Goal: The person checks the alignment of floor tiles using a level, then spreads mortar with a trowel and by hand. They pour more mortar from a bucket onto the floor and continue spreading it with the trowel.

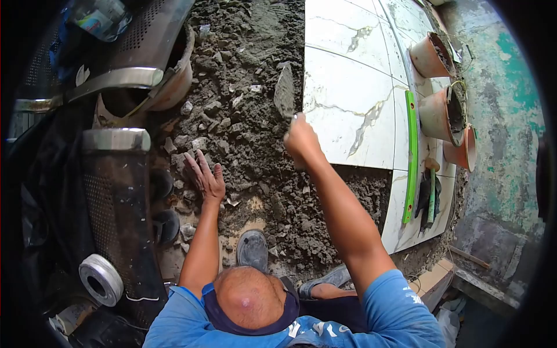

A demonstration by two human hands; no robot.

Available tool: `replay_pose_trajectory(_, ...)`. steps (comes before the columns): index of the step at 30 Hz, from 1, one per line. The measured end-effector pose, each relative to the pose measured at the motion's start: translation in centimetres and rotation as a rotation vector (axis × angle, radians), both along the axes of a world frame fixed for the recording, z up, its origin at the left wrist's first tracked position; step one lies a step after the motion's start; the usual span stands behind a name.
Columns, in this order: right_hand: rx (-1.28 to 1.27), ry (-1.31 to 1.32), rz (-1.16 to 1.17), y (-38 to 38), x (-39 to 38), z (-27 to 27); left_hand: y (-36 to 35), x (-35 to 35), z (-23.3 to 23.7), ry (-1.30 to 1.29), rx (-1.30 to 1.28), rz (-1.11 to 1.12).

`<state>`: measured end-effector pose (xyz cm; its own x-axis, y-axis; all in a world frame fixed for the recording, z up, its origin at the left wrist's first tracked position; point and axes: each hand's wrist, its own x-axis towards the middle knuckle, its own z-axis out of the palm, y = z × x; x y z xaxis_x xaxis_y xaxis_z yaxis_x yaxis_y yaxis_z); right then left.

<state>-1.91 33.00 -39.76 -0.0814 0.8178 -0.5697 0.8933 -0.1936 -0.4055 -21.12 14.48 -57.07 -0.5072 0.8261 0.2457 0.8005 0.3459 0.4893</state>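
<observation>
My right hand (302, 141) is wrapped round the handle of a trowel (284, 93). The mortar-smeared blade points away from me, over the grey mortar along the edge of the laid white marbled tiles (348, 87). My left hand (206, 181) has its fingers spread and rests on or just over the lumpy mortar and rubble (223, 124); contact is hard to make out. Nothing shows in that hand.
Right of the tiles lie a green spirit level (411, 156), a mallet (431, 185) and several mortar buckets (438, 116) along a stained wall (493, 116). Perforated metal chairs (119, 214), a tipped bucket (177, 81) and a metal ring-shaped roll (101, 279) crowd the left.
</observation>
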Motion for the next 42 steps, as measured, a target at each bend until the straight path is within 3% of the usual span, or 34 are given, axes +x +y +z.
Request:
replay_pose_trajectory(1,-0.058,0.002,-0.071,1.7,-1.0,-0.2,0.6,0.1,-0.2,0.02,-0.004,-0.012)
replay_pose_trajectory(3,0.121,-0.105,-0.027,3.1,-3.7,-5.7,2.4,-0.3,-1.1,0.002,0.027,-0.012)
replay_pose_trajectory(5,0.25,-0.127,0.186,1.4,-5.7,-7.5,4.6,-1.4,-1.6,-0.013,0.056,-0.01)
replay_pose_trajectory(8,0.194,-0.034,0.43,-2.2,-5.9,-4.9,6.4,-2.7,-1.6,-0.125,0.058,-0.046)
replay_pose_trajectory(11,0.198,-0.053,0.319,-3.1,-4.0,-2.9,5.3,-3.5,-0.9,0.043,-0.071,0.049)
replay_pose_trajectory(13,0.261,-0.075,0.32,-4.9,-3.1,-5.4,4.3,-3.0,-1.7,0.016,-0.081,0.113)
replay_pose_trajectory(17,0.148,-0.088,0.559,-11.9,-2.9,-4.5,3.5,-4.3,-2.3,-0.133,-0.038,0.07)
replay_pose_trajectory(19,0.055,-0.032,0.634,-12.4,-1.6,-2.5,3.2,-6.0,-2.0,-0.377,0.034,-0.063)
replay_pose_trajectory(20,0.068,-0.046,0.581,-12.5,-1.1,-1.3,2.9,-6.0,-1.9,-0.232,0.002,-0.018)
replay_pose_trajectory(22,0.119,-0.09,0.495,-13.2,0.2,-2.0,2.3,-5.7,-1.6,-0.267,-0.048,0.003)
replay_pose_trajectory(24,0.045,-0.077,0.508,-16.7,0.8,-4.3,1.8,-5.0,-1.6,-0.232,-0.088,-0.012)
replay_pose_trajectory(28,-0.042,0.018,0.599,-20.4,1.9,-2.9,1.6,-5.5,-0.8,-0.333,-0.091,-0.048)
replay_pose_trajectory(31,0.057,-0.004,0.499,-18.6,2.2,-1.4,0.2,-5.4,-0.6,-0.196,-0.026,0.04)
replay_pose_trajectory(33,0.296,0.023,0.432,-16.0,1.7,-2.5,-1.4,-4.3,-0.5,-0.184,-0.038,0.072)
replay_pose_trajectory(37,0.209,-0.139,0.498,-10.3,-1.4,-6.2,-3.3,-2.0,-1.6,-0.08,-0.134,0.057)
replay_pose_trajectory(41,0.357,-0.09,0.435,-7.2,-3.6,-3.4,-4.9,-1.9,0.3,-0.05,-0.106,0.002)
replay_pose_trajectory(42,0.375,-0.017,0.373,-7.9,-3.3,-2.2,-5.6,-1.9,1.0,0.03,-0.15,0.144)
